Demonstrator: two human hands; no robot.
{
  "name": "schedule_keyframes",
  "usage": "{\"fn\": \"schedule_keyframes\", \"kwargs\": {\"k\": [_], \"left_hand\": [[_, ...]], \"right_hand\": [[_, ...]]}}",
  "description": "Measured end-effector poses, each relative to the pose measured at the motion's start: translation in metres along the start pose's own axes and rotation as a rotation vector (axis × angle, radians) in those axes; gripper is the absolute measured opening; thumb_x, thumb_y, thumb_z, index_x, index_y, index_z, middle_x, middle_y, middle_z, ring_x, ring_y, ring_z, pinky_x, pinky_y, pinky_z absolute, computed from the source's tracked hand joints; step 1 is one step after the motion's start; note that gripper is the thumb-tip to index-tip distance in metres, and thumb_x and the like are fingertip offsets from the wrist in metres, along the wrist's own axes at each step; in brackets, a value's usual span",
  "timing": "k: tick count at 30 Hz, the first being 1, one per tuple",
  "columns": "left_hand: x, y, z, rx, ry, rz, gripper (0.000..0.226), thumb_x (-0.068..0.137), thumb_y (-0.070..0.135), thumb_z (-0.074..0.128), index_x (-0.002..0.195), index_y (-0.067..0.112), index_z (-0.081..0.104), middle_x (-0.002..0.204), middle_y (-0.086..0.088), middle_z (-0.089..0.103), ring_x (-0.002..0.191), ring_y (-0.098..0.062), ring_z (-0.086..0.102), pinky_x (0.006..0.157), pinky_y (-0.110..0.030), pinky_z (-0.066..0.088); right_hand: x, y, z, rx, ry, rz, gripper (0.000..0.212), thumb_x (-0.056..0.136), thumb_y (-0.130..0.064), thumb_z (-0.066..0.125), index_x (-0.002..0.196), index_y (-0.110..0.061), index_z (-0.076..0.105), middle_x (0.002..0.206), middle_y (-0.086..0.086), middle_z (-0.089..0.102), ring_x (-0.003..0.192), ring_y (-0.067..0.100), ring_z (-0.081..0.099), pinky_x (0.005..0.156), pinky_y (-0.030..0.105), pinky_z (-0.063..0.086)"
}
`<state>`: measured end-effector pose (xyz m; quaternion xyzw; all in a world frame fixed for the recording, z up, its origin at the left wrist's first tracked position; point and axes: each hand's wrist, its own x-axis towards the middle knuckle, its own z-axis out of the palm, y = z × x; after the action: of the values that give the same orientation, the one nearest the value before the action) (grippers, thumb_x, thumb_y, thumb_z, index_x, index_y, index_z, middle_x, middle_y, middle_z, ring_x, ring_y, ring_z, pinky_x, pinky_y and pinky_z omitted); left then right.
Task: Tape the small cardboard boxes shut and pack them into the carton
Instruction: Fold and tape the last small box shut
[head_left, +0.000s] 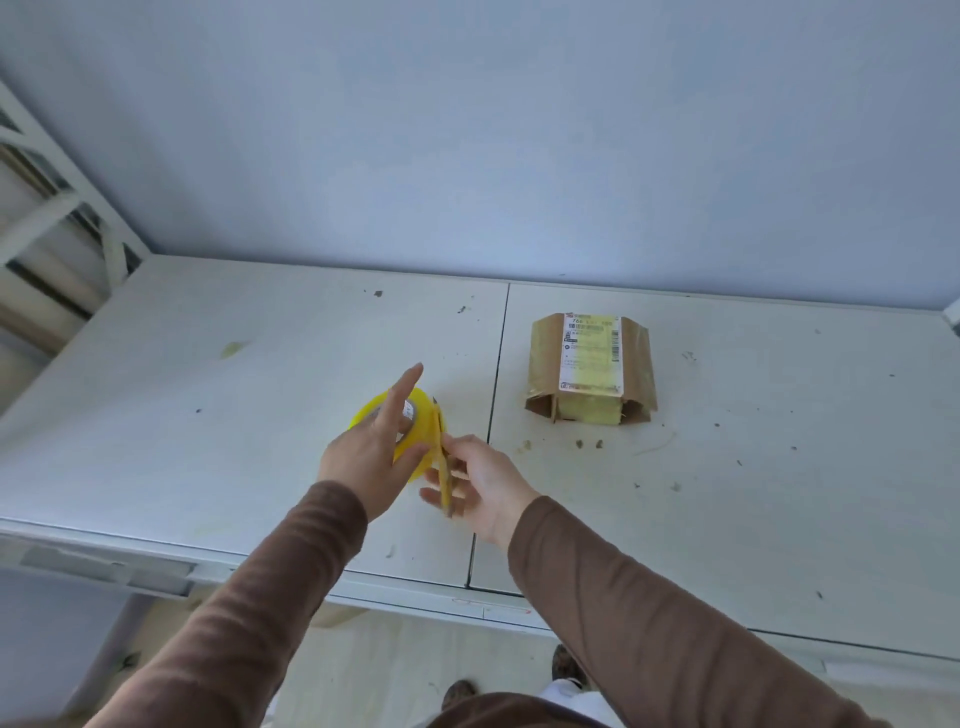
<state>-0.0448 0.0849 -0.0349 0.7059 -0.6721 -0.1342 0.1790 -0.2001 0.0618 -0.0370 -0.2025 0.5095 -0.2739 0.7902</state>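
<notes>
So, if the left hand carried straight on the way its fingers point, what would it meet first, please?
Probably nothing: the left hand points past the tape roll it holds, over bare table toward the wall; depth is uncertain.

You see a stained white surface (208, 415) against a pale wall (467, 130), and a white metal rack (47, 208) at upper left

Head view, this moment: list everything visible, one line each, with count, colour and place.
Cardboard box: one, brown, white label and yellow tape on top, on the table right of the seam.
Tape roll: one, yellow, held above the table left of the seam.
Table: one, off-white, stained, two panels.
Wall: pale blue-grey, behind.
Shelving frame: one, white, far left.
Shoes: dark, on the floor below.
Left hand: holds the roll.
Right hand: pinches the tape's free end.
Sleeves: two, brown.
</notes>
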Motion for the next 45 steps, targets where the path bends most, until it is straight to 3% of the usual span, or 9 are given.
{"fn": "schedule_keyframes", "kwargs": {"k": [3, 7, 11, 15, 24, 30, 36, 41, 45], "left_hand": [[0.001, -0.005, 0.005, 0.108, -0.020, 0.015, 0.088, 0.098, 0.036, 0.059, 0.157, 0.048, -0.005, 0.125, 0.007, 0.065, 0.105, -0.022, 0.068, 0.079, -0.035, 0.055], [0.002, -0.004, 0.024, 0.146, -0.085, -0.019, 0.093, 0.095, 0.038, 0.064, 0.158, 0.046, -0.004, 0.115, 0.010, 0.061, 0.097, -0.019, 0.065, 0.069, -0.029, 0.047], [0.015, 0.013, 0.036, 0.004, -0.049, -0.085, 0.083, 0.081, 0.033, 0.068, 0.155, 0.032, 0.030, 0.128, 0.000, 0.049, 0.122, -0.026, 0.048, 0.103, -0.040, 0.043], [0.047, 0.061, 0.051, -0.092, -0.015, 0.100, 0.074, 0.077, 0.051, 0.049, 0.148, 0.028, 0.046, 0.149, -0.004, 0.038, 0.137, -0.027, 0.031, 0.116, -0.047, 0.033], [0.118, 0.125, 0.090, 0.071, -0.187, 0.407, 0.080, 0.088, 0.070, 0.015, 0.160, 0.036, 0.019, 0.170, 0.008, 0.008, 0.157, -0.011, 0.000, 0.127, -0.042, 0.012], [0.120, 0.104, 0.111, 0.140, -0.097, 0.552, 0.074, 0.098, 0.063, 0.033, 0.162, 0.028, 0.018, 0.170, -0.002, 0.014, 0.157, -0.020, 0.007, 0.125, -0.042, 0.023], [0.108, 0.130, 0.118, 0.188, -0.042, 0.378, 0.079, 0.089, 0.061, 0.048, 0.159, 0.027, 0.032, 0.165, -0.006, 0.030, 0.153, -0.028, 0.022, 0.122, -0.054, 0.025], [0.081, 0.185, 0.101, 0.274, 0.006, 0.309, 0.064, 0.093, 0.069, 0.025, 0.140, 0.037, 0.054, 0.132, -0.002, 0.052, 0.126, -0.030, 0.042, 0.117, -0.051, 0.023], [0.100, 0.184, 0.107, 0.043, -0.023, 0.285, 0.049, 0.098, 0.054, 0.030, 0.128, 0.035, 0.064, 0.145, -0.003, 0.048, 0.135, -0.028, 0.038, 0.116, -0.046, 0.027]], "right_hand": [[0.013, -0.003, 0.001, -0.303, 0.083, -0.085, 0.017, 0.100, -0.027, 0.058, 0.087, -0.016, 0.055, 0.087, 0.002, 0.070, 0.074, 0.021, 0.070, 0.064, 0.035, 0.058], [0.022, -0.007, -0.015, -1.047, 0.330, -0.416, 0.014, 0.092, -0.037, 0.061, 0.092, -0.026, 0.052, 0.090, -0.007, 0.065, 0.081, 0.017, 0.064, 0.068, 0.033, 0.046], [0.001, -0.021, -0.055, -1.152, 0.388, -0.855, 0.003, 0.095, -0.027, 0.061, 0.094, -0.027, 0.058, 0.093, -0.012, 0.059, 0.079, 0.008, 0.056, 0.067, 0.033, 0.051], [-0.016, -0.051, -0.121, -1.182, 0.595, -1.207, 0.009, 0.093, -0.021, 0.068, 0.101, -0.021, 0.063, 0.102, -0.007, 0.059, 0.098, 0.014, 0.054, 0.076, 0.029, 0.048], [0.012, -0.092, -0.189, -1.498, 0.586, -1.130, 0.027, 0.098, -0.037, 0.062, 0.120, -0.022, 0.070, 0.130, -0.005, 0.061, 0.122, 0.019, 0.051, 0.098, 0.039, 0.048], [0.018, -0.088, -0.203, -1.558, 0.541, -1.243, 0.036, 0.096, -0.043, 0.067, 0.123, -0.020, 0.068, 0.133, -0.003, 0.061, 0.119, 0.019, 0.056, 0.094, 0.033, 0.051], [0.023, -0.100, -0.205, -1.628, 0.505, -1.267, 0.037, 0.086, -0.025, 0.078, 0.121, -0.020, 0.066, 0.135, -0.002, 0.060, 0.124, 0.021, 0.054, 0.097, 0.043, 0.053], [0.012, -0.140, -0.259, -1.757, 0.508, -1.212, 0.042, 0.089, -0.009, 0.070, 0.126, -0.029, 0.069, 0.142, -0.004, 0.061, 0.134, 0.024, 0.051, 0.111, 0.047, 0.042], [0.007, -0.136, -0.221, -1.387, 0.440, -1.077, 0.035, 0.099, -0.023, 0.043, 0.118, -0.018, 0.072, 0.136, -0.002, 0.064, 0.131, 0.021, 0.050, 0.110, 0.045, 0.042]]}}
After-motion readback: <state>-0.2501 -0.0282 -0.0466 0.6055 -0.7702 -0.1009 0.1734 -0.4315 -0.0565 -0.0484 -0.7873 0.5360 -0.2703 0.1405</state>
